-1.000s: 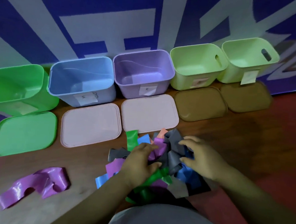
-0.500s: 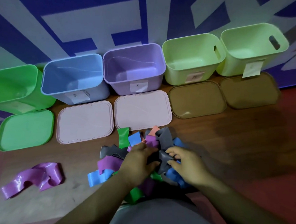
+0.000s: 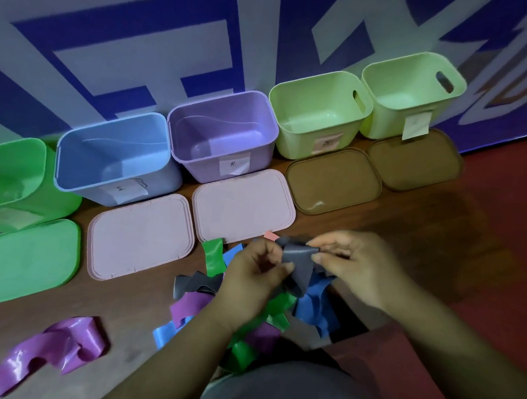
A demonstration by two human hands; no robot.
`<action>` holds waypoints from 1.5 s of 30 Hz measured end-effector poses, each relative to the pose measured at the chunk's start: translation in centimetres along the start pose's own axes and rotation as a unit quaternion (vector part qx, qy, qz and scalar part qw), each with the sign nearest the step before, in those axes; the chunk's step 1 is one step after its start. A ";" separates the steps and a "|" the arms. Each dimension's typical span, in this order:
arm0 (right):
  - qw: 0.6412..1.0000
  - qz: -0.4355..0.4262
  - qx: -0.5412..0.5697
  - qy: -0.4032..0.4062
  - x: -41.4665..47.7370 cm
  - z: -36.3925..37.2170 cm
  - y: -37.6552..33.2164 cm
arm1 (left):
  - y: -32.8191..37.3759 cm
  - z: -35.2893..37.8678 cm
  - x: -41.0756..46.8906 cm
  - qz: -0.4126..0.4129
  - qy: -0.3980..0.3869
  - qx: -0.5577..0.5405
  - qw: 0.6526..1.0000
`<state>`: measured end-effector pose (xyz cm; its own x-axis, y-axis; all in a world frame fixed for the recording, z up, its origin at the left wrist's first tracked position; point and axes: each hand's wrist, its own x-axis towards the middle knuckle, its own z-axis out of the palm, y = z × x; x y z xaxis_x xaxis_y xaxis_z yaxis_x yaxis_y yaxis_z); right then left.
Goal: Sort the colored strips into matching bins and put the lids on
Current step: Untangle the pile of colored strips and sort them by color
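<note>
A grey strip (image 3: 298,262) is held up between both hands above a pile of mixed strips (image 3: 244,308) on the wooden floor. My left hand (image 3: 252,275) pinches its left side; my right hand (image 3: 356,265) pinches its top right corner. Purple strips (image 3: 49,350) lie apart at the lower left. Along the wall stand a green bin (image 3: 13,180), a blue bin (image 3: 111,158), a purple bin (image 3: 223,133) and two pale green bins (image 3: 318,113) (image 3: 414,94), all without strips in them.
A lid lies in front of each bin: a green lid (image 3: 27,260), two pink lids (image 3: 141,235) (image 3: 243,207), two brown lids (image 3: 333,178) (image 3: 414,158). My knee fills the bottom edge. Bare wood and red floor stretch to the right.
Both hands have come up out of the pile with the grey strip, now lifted and stretched between them. The camera view shifted slightly.
</note>
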<state>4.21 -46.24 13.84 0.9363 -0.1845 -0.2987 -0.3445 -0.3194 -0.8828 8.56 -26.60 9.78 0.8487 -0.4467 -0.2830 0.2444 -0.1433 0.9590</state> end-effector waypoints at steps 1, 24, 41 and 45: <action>1.000 0.000 0.015 0.012 -0.1 -0.1 -0.7 | 0.5 -0.3 0.2 0.010 -0.004 -0.011 1.000; 0.974 0.047 0.074 0.211 -0.4 -16.7 6.5 | -1.4 14.4 10.0 -0.015 -0.169 0.191 0.967; 0.931 0.227 -0.061 0.279 3.2 -33.0 24.8 | -1.9 34.2 23.3 0.033 -0.157 0.373 0.914; 0.936 0.219 -0.130 0.244 2.6 -33.0 25.4 | -1.8 34.2 23.8 0.026 -0.175 0.421 0.890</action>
<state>-4.39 -85.54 2.61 0.5801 -0.7335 -0.3542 -0.7529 -0.3168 -0.5769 12.29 -67.13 0.93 0.6141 -0.6994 -0.3657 -0.3542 -0.6583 0.6642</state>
